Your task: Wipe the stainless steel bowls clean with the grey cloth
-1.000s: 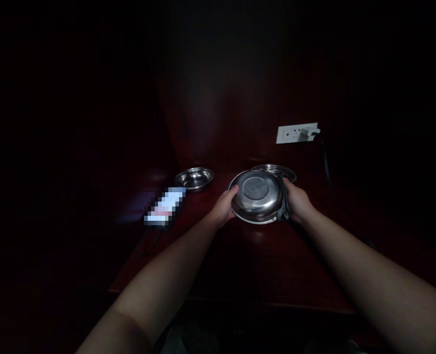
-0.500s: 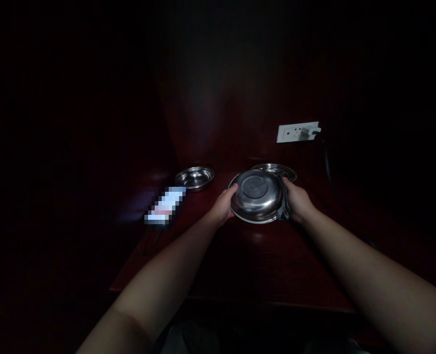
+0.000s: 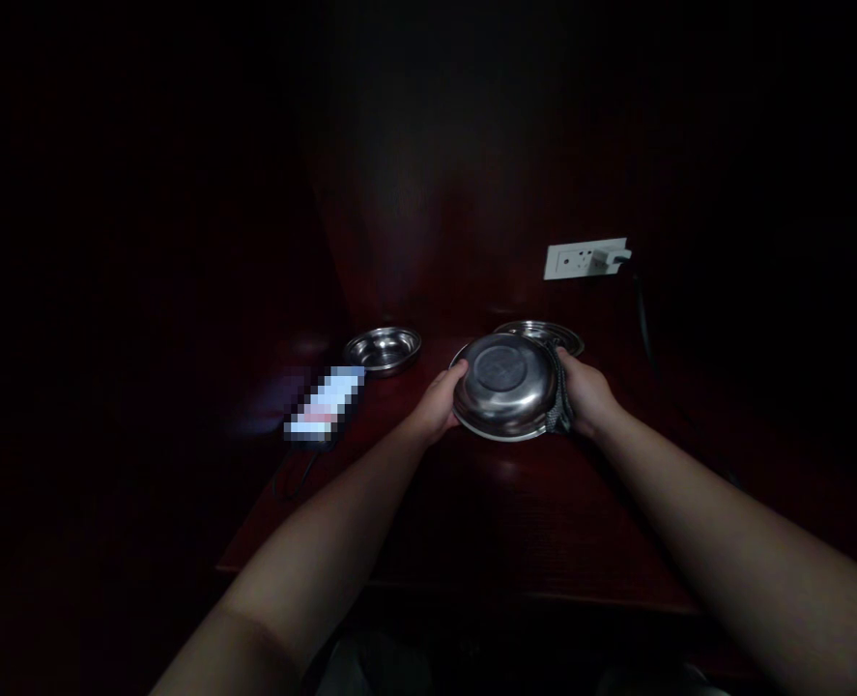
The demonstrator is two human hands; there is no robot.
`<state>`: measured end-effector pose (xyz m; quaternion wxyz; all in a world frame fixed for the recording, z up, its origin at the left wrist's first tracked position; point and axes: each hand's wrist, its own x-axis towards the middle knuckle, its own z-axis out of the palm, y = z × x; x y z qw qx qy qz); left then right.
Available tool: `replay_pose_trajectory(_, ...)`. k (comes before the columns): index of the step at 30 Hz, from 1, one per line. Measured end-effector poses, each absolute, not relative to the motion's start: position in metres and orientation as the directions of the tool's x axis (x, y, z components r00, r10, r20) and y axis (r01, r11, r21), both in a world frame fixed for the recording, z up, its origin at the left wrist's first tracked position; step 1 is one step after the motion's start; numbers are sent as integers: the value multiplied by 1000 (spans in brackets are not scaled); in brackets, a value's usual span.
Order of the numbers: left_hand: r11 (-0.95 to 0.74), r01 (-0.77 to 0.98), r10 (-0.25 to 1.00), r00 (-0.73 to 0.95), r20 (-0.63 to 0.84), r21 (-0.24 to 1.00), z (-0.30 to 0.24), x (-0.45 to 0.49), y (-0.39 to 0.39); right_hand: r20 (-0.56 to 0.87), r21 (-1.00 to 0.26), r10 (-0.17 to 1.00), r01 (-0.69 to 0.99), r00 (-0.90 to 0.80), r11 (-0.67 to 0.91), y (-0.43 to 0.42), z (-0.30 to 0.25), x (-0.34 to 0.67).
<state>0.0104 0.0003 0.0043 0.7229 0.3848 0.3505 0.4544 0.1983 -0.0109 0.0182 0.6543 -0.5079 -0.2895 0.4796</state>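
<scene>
A steel dish (image 3: 504, 387) is held above the dark red table (image 3: 515, 522), tilted so its underside faces me. My left hand (image 3: 437, 401) grips its left rim, fingers curled around the edge. My right hand (image 3: 587, 391) holds the right rim together with a dark grey cloth (image 3: 562, 401) pressed against the dish. Just behind it a second steel dish (image 3: 544, 335) lies on the table.
A third steel dish (image 3: 383, 348) sits at the back left, with a lit phone (image 3: 325, 404) in front of it and a dark cable (image 3: 290, 474) trailing off the table's left edge. A white wall socket (image 3: 584, 259) holds a plug with a black cord.
The held dish has tipped a little further, its underside turning slightly more downward. Both hands stay in nearly the same place.
</scene>
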Motion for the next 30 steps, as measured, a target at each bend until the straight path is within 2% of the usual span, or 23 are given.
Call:
replay_pose_trajectory(15,252,-383,937,328,-124,889,3,9,3,-89,-960,921,-279,378,22,-14,23,197)
replay_pose_trajectory(30,275,-361,917,376,-131,891,6,7,-1,-106,-954,933,-301,343,2,-13,21,202)
